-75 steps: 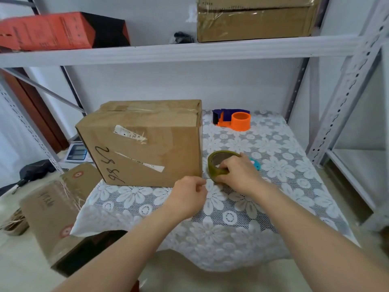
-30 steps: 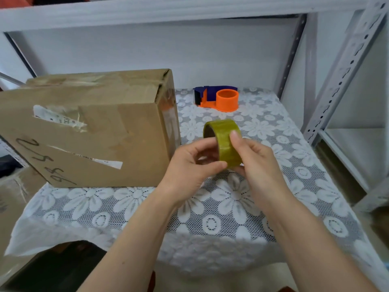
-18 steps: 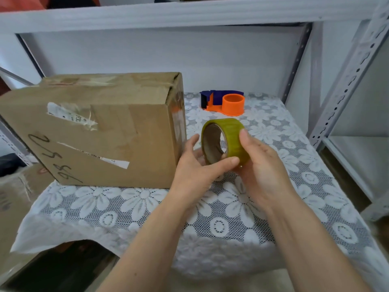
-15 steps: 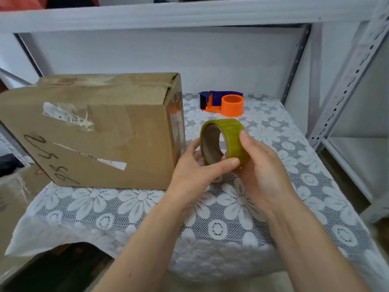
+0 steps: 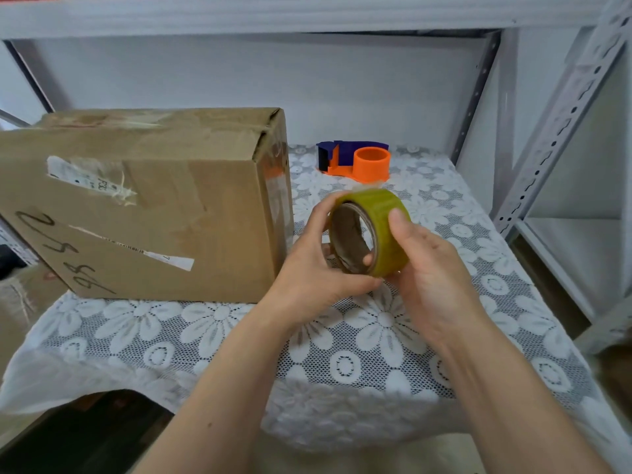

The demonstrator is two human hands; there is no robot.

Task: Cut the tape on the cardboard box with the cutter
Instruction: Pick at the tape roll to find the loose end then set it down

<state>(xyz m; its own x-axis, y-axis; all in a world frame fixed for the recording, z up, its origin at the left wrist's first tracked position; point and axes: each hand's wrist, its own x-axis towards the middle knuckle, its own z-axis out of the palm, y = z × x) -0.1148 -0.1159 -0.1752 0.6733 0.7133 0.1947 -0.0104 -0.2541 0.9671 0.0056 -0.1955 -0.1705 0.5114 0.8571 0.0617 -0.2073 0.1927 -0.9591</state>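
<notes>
A yellow-green roll of packing tape [image 5: 376,230] is held above a white floral lace tablecloth [image 5: 359,336] by both hands. The left hand [image 5: 318,268] is wrapped around the roll's near rim, its thumb tucked at the cardboard core, while the right hand [image 5: 427,268] is closed on the outer band, thumb laid across it. A brown cardboard box [image 5: 147,206], sealed with clear tape, is seen just left of the hands. An orange and blue tape dispenser [image 5: 355,162] is set farther back.
</notes>
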